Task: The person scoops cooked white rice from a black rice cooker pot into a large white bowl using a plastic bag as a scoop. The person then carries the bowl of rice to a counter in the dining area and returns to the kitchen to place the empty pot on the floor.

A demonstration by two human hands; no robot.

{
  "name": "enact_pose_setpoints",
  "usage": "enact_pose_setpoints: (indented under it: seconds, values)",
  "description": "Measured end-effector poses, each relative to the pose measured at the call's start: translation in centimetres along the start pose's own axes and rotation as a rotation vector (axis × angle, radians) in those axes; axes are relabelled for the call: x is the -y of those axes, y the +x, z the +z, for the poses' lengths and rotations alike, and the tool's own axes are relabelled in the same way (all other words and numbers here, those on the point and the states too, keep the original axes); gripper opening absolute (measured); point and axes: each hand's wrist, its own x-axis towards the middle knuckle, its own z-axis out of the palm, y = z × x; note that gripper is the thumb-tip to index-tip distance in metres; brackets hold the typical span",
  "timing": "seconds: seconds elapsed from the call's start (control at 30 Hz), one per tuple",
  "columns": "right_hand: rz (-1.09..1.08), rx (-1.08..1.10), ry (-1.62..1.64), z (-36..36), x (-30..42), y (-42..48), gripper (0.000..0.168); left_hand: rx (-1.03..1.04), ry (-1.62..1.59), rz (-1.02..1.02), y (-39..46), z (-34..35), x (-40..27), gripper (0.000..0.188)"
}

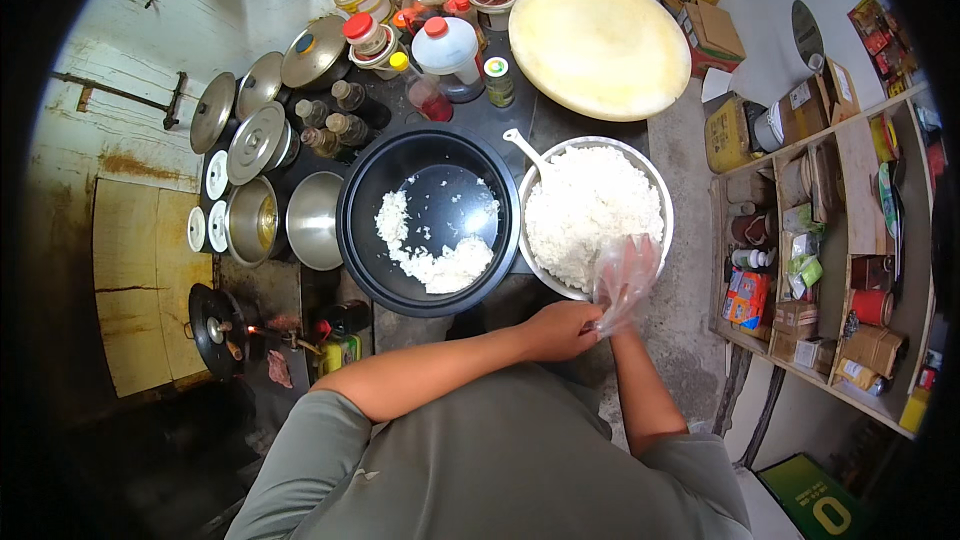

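Note:
My right hand (628, 270) is inside a clear, loose disposable plastic glove (611, 304), fingers extended over the near right rim of a metal bowl (669, 221). At the wrist, my left hand (564, 331) pinches the glove's cuff. White cooked rice (596, 202) is heaped in the bowl, and a white-handled rice paddle (527, 148) sticks out at its upper left. Beside it stands a wide black pot (442, 146). Smaller clumps of rice (450, 266) lie along its near and left inside. Whether my right fingertips touch the rice cannot be made out.
A thick round cutting board (600, 45) lies behind the rice bowl. Sauce bottles (431, 97), jars and tubs crowd the back. An empty steel bowl (315, 221) and lidded pots (319, 52) stand left, above a wok (217, 330). Shelves (817, 255) with packages line the right.

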Motion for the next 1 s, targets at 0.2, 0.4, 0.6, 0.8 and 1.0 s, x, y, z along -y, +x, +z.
enact_pose_setpoints:
  seconds: [0.2, 0.4, 0.6, 0.8, 1.0]
  values:
    - [0.073, 0.011, -0.153, -1.1, 0.4, 1.9, 0.056, 0.05, -0.083, 0.036, -0.1, -1.4, -3.2, 0.018]
    - [0.113, 0.13, 0.054, -2.7, 0.2, 4.1, 0.058, 0.076, -0.146, 0.189, -0.4, -0.9, -5.0, 0.016]
    - [0.178, 0.162, 0.174, -5.0, 6.7, 7.6, 0.059, 0.152, -0.121, 0.15, -2.3, -3.0, -6.5, 0.015]
    - [0.267, 0.089, 0.248, -2.0, 8.0, 8.9, 0.066, 0.029, -0.195, 0.042, -7.1, -8.0, -6.6, 0.013]
    - [-0.175, 0.307, 0.286, 2.2, 17.9, 9.7, 0.068, -0.167, -0.147, -0.007, -15.5, -13.4, -5.5, 0.012]
